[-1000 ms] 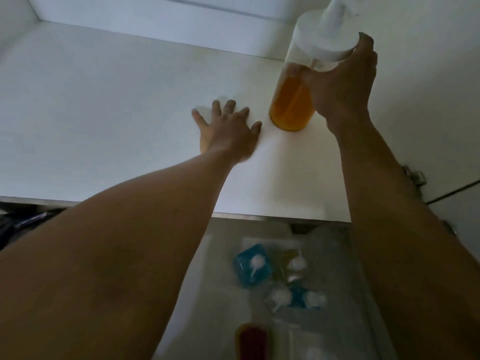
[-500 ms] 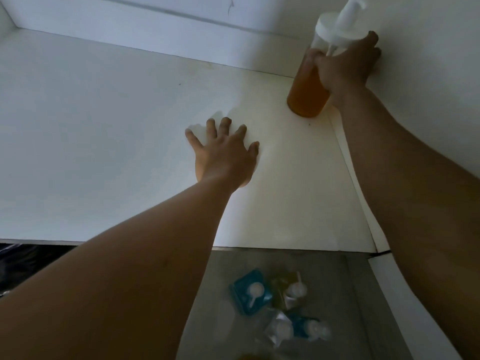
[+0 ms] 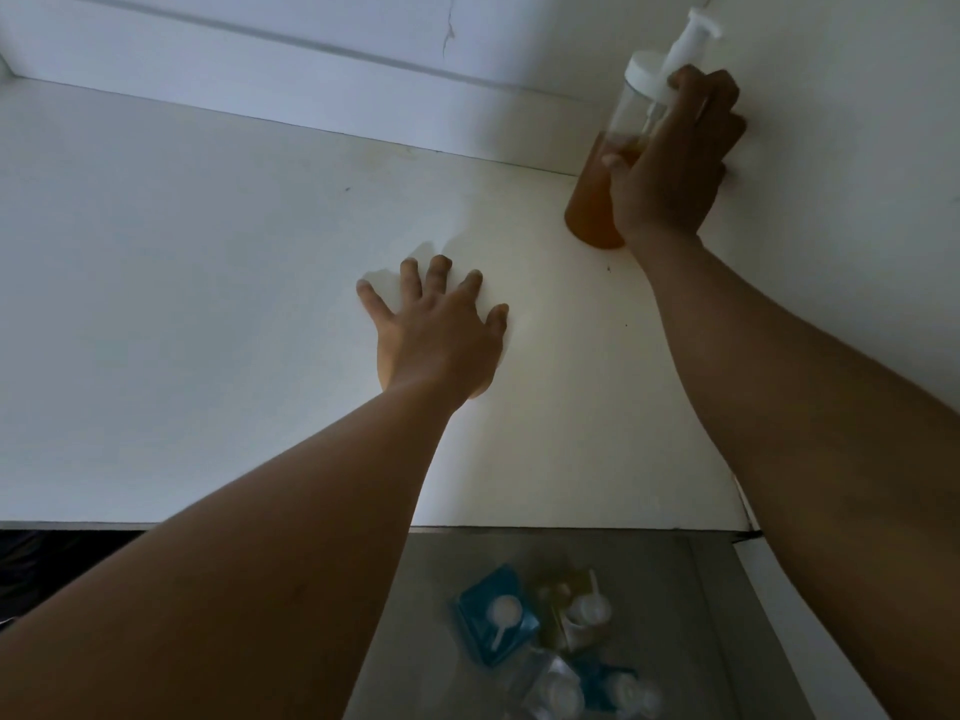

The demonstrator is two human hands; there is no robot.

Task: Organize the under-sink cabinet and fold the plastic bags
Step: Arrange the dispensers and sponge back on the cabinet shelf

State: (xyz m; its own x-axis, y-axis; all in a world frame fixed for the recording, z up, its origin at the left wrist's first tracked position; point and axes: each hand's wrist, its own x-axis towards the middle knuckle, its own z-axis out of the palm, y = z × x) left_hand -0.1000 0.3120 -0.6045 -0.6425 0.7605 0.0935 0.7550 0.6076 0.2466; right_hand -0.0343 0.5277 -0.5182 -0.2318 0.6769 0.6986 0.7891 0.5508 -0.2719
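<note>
Firstly, pump bottle (image 3: 592, 205): clear plastic cylinder, amber liquid, white cap, base at back right corner of smooth white cabinet floor (image 3: 208, 304), long axis leaning top-right toward the side wall. Right hand (image 3: 670, 168) curled round its body. Left hand (image 3: 441, 340) flat, fingers spread, on the floor.

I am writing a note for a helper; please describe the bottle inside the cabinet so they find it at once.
Start at the white cabinet floor and go to its far right corner. There the right hand grips a clear pump bottle, partly filled with orange liquid. It is the only bottle inside; the other bottles cluster on the grey floor outside.
</note>
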